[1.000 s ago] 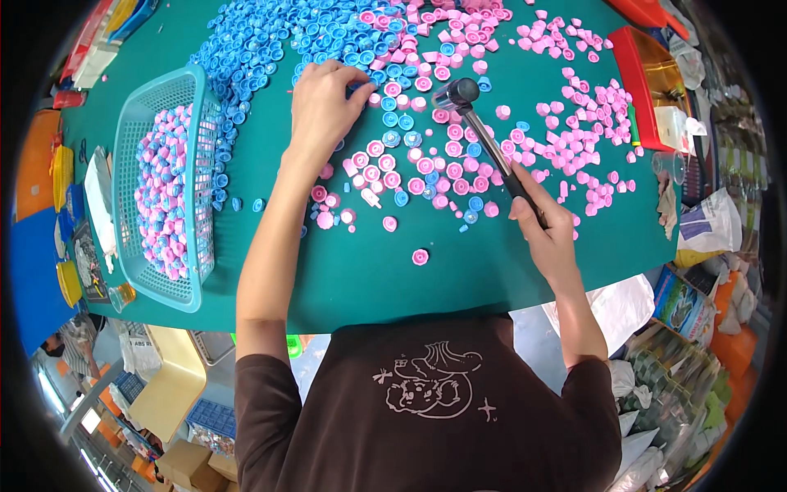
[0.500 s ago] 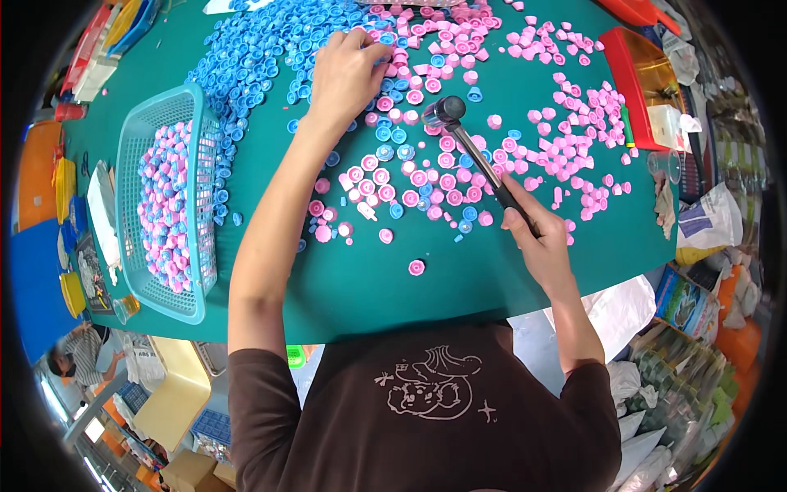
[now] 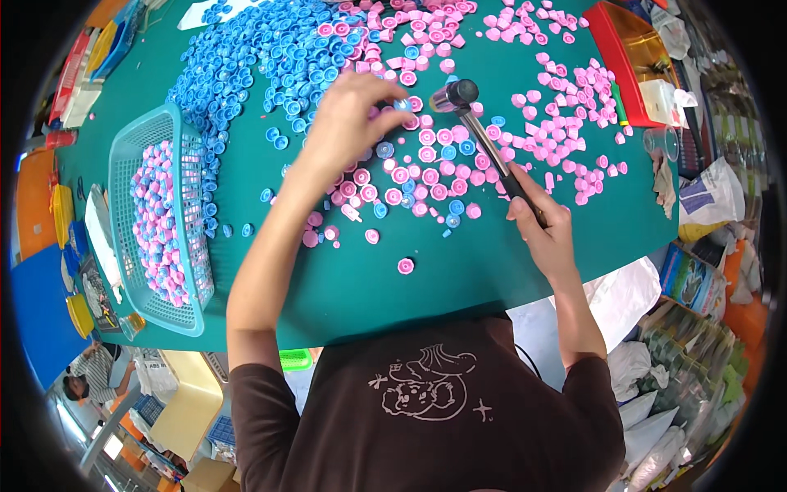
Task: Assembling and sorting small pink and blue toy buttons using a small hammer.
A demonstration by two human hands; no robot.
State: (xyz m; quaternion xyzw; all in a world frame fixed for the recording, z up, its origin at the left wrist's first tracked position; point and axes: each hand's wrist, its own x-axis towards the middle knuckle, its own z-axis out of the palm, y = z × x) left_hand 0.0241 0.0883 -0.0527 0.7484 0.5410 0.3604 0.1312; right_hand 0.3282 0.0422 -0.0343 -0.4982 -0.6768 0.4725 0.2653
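Ample tabletop [image 3: 393, 303] separates near edge [image 3: 619, 252] and left hand [image 3: 349, 115], pinching a blue piece [image 3: 402, 105]; right hand [image 3: 544, 234] grips a hammer [image 3: 485, 150].

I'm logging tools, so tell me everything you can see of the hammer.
The hammer has a double-faced head, black at one end, paler and glossy at the other; a slim, shiny, metal-looking shaft; and a black grip. The right hand holds the grip. The hammer slants over the green table, head to the upper left; whether it touches the pink caps is unclear.
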